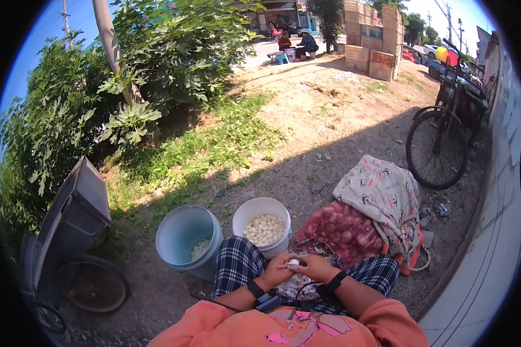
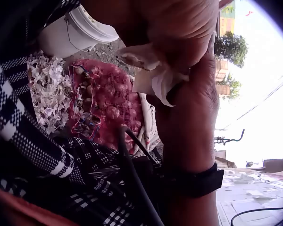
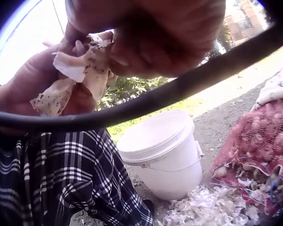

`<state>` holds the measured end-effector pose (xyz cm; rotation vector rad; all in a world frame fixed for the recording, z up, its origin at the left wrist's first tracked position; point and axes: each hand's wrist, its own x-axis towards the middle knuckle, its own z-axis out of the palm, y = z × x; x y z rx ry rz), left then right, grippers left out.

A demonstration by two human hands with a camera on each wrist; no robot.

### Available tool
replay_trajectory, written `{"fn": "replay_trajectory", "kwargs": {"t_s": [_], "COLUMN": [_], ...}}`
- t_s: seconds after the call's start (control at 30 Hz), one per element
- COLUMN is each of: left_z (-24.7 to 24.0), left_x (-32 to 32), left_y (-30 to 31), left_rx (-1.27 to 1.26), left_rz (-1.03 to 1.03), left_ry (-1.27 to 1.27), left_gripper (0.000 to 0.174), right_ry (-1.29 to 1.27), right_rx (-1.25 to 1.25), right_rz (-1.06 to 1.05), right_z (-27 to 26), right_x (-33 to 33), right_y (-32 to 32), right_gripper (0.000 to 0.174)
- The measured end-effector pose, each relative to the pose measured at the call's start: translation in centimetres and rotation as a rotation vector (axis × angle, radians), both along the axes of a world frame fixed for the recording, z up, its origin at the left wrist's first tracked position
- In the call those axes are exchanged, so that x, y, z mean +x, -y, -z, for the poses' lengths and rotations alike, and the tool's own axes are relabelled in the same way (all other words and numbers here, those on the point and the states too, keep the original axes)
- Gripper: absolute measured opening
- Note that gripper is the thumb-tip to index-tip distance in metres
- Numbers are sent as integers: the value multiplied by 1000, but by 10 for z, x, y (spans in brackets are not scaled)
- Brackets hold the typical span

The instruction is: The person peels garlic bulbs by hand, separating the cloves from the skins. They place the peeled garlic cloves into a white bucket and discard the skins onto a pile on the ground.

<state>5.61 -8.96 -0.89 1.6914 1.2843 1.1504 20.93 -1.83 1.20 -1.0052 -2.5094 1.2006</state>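
Observation:
Above the lap, both hands meet around a bulb of garlic point(image 1: 295, 262) with loose papery skin. My left hand point(image 1: 276, 273) holds the garlic from the left, its palm partly visible in the right wrist view. My right hand point(image 1: 317, 268) pinches at it from the other side with curled fingers. In the right wrist view, speckled flaps of garlic skin point(image 3: 96, 75) hang between the hands. Pale skin point(image 2: 158, 82) also hangs there in the left wrist view. The garlic's core is mostly hidden by fingers. Below lies a heap of white garlic peelings point(image 3: 203, 207).
A white bucket point(image 1: 287, 231) of peeled cloves stands ahead, beside a light blue bucket point(image 1: 167, 240) with some cloves at the bottom. A red mesh sack point(image 1: 341, 231) of garlic bulbs, partly under a patterned cloth point(image 1: 382, 188), lies right. A cart point(image 1: 78, 214) stands left, a bicycle point(image 1: 438, 147) right.

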Motion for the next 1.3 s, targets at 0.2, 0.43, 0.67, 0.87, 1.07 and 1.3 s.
{"fn": "replay_trajectory", "kwargs": {"t_s": [0.2, 0.43, 0.67, 0.87, 1.07, 1.3], "left_z": [-2, -29, -30, -20, -11, 11], "left_x": [11, 8, -3, -14, -19, -30], "left_y": [-3, -13, -23, -42, -58, -59], "left_rx": [-195, -208, -478, -484, -280, -192], "left_rz": [-104, -77, 75, 133, -123, -162], "left_ry": [120, -119, 16, 94, -114, -30], "left_gripper": [33, 46, 51, 57, 42, 31], "right_ry": [-3, -167, -168, -56, -110, -169], "right_rx": [15, 16, 69, -17, 45, 112], "right_rz": [-28, 78, 86, 135, 217, 177], "right_z": [13, 23, 16, 15, 22, 26], "right_x": [-6, -10, -8, -17, -28, -40], "right_y": [-8, -10, -14, -25, -46, -39], "right_gripper": [47, 36, 34, 45, 39, 44]}}
